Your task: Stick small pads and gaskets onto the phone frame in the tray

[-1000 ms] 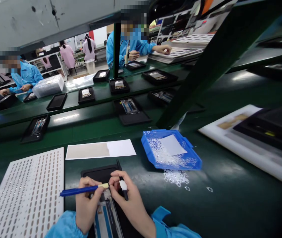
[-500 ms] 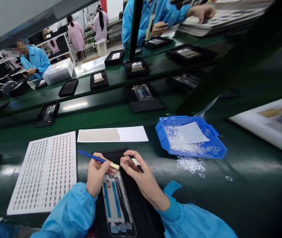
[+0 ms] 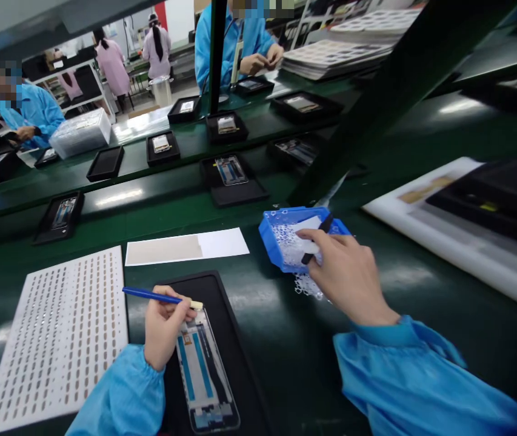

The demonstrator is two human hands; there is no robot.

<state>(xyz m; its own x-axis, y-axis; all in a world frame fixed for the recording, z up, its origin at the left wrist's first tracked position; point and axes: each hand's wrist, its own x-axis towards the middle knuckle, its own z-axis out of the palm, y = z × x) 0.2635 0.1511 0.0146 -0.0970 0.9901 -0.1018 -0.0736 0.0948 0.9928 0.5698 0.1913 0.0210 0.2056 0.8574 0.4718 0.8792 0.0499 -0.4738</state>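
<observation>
My left hand (image 3: 162, 327) is closed on a blue stick with a pale tip (image 3: 158, 297), its tip over the top end of a phone frame (image 3: 203, 375). The frame lies in a black tray (image 3: 222, 339) in front of me. My right hand (image 3: 344, 272) reaches over a blue bin (image 3: 271, 239) of small clear film pieces, fingers closed on black tweezers (image 3: 315, 242) that point into the bin. A white sheet lies inside the bin.
A white sheet with rows of small stickers (image 3: 53, 339) lies at my left. A tan and white strip (image 3: 185, 247) sits beyond the tray. Loose film bits (image 3: 308, 286) are spilled by the bin. White foam board (image 3: 440, 242) at right. Other workers and trays on a conveyor beyond.
My right hand left the phone frame and moved right to the blue bin with the tweezers. My left hand stayed at the frame with the stick.
</observation>
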